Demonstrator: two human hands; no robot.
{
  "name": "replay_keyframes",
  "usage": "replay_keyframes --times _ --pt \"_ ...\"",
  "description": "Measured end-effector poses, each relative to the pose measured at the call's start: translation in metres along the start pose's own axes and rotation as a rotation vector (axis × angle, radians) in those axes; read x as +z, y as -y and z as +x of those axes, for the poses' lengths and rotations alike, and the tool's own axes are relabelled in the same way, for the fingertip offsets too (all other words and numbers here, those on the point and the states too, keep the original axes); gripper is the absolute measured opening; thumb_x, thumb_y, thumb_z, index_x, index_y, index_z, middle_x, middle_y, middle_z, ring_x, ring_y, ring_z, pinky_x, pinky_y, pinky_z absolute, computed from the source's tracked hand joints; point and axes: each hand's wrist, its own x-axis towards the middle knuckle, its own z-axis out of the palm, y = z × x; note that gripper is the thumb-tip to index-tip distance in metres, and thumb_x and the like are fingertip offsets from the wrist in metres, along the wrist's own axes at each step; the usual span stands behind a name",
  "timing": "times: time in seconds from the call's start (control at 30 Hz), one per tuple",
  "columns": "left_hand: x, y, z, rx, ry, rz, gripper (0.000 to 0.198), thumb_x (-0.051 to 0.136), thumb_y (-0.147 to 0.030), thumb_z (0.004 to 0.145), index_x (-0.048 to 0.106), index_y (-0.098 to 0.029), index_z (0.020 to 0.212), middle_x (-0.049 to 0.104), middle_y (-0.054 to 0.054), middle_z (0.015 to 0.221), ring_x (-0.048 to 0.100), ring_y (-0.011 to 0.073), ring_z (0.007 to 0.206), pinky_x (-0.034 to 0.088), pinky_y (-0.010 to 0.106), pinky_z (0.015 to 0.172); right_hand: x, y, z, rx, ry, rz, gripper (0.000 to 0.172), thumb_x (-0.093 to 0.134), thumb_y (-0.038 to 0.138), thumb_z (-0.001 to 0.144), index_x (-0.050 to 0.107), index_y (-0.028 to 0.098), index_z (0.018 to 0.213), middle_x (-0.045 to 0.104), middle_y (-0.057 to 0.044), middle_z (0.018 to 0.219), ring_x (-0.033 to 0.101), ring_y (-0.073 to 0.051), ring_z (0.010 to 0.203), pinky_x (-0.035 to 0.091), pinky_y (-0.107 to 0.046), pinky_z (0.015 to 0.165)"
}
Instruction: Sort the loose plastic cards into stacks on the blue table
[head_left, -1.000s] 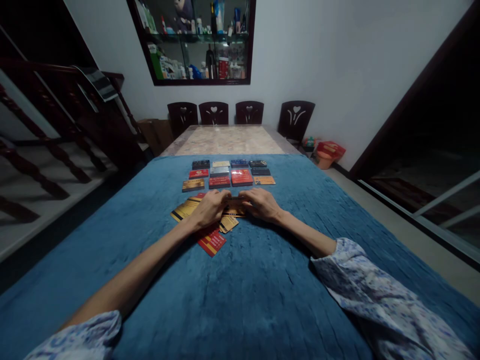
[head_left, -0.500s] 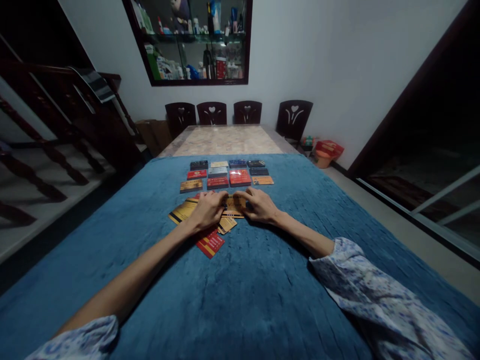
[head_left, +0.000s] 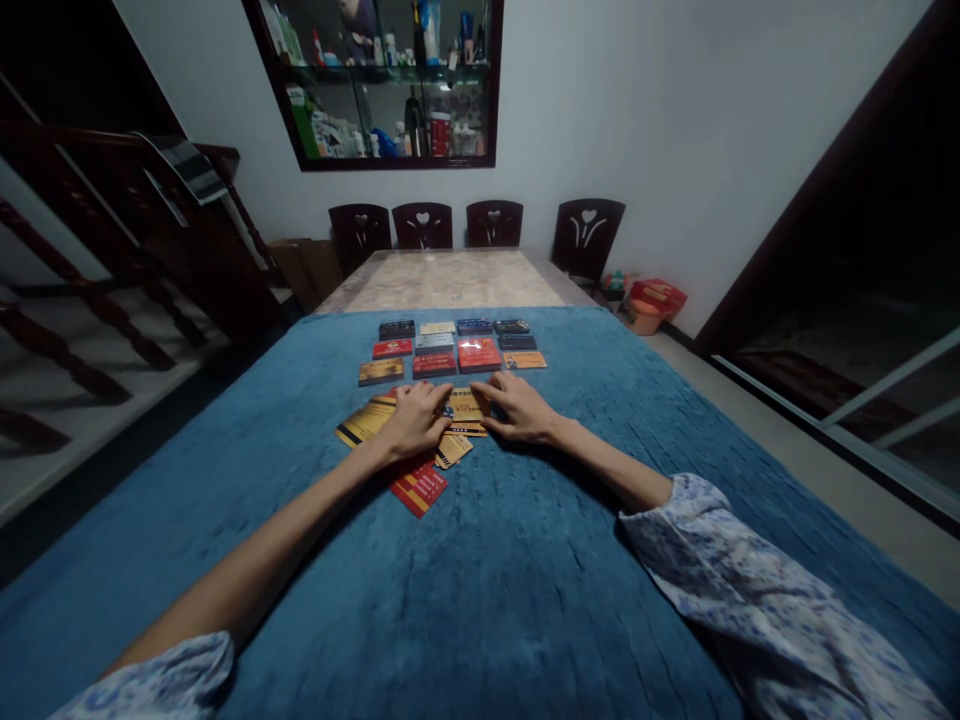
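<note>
A gold VIP card [head_left: 466,405] lies between my two hands, its printed face turned up. My left hand [head_left: 415,420] has its fingers closed at the card's left edge, with the wrist over a loose pile of cards. Closed at the right edge is my right hand [head_left: 521,408], thumb and fingers pinching the card's side. Under and beside my left hand spread yellow-and-black cards [head_left: 361,424], a red card [head_left: 421,487] and a pale gold card [head_left: 453,450]. The left hand partly covers this pile.
Just beyond my hands, several card stacks stand in rows, among them a red stack [head_left: 480,354], a gold stack [head_left: 381,371] and an orange card [head_left: 525,360]. A blue cloth [head_left: 510,580] covers the near table. Dark chairs [head_left: 495,224] stand at the far end.
The gold card's face now shows more plainly between my hands, its VIP lettering readable. My fingers have shifted slightly outward along its edges. The pile and stacks stay put.
</note>
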Motion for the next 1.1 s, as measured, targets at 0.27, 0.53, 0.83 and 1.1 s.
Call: replay_keyframes --times 0.27,0.53,0.83,1.1 --pt "0.000 0.003 0.000 0.009 0.000 -0.037 0.050 0.060 -0.027 0.085 0.057 -0.017 0.134 0.066 0.014 0.118 0.057 0.0322 0.113 0.039 0.053 0.102 -0.010 0.003 0.001 0.036 0.062 -0.039 0.052 0.061 0.044 0.093 0.056 0.016 0.136 0.063 -0.015 0.115 0.050 -0.028 0.103 0.044 -0.042 0.087" --pt "-0.002 0.004 0.001 -0.031 0.027 -0.017 0.043 0.061 -0.026 0.085 0.061 -0.017 0.127 0.066 0.014 0.117 0.057 0.0333 0.116 0.040 0.052 0.101 -0.009 -0.001 0.001 0.032 0.051 -0.006 0.052 0.066 0.045 0.090 0.061 0.011 0.129 0.066 -0.017 0.112 0.052 -0.029 0.102 0.046 -0.044 0.089" --pt "-0.002 0.007 0.000 -0.020 0.003 -0.017 0.039 0.063 -0.028 0.086 0.061 -0.017 0.124 0.065 0.014 0.120 0.055 0.0326 0.117 0.038 0.053 0.101 -0.010 -0.009 0.002 0.086 0.037 0.181 0.047 0.076 0.033 0.081 0.067 0.014 0.123 0.068 -0.013 0.107 0.057 -0.027 0.099 0.049 -0.044 0.090" --pt "-0.002 0.008 0.001 -0.026 -0.003 -0.038 0.026 0.063 -0.031 0.087 0.065 -0.018 0.110 0.066 0.013 0.112 0.057 0.0318 0.111 0.040 0.050 0.097 -0.010 -0.009 0.003 0.110 0.026 0.235 0.043 0.076 0.030 0.079 0.070 0.015 0.119 0.071 -0.010 0.103 0.060 -0.024 0.095 0.047 -0.041 0.087"
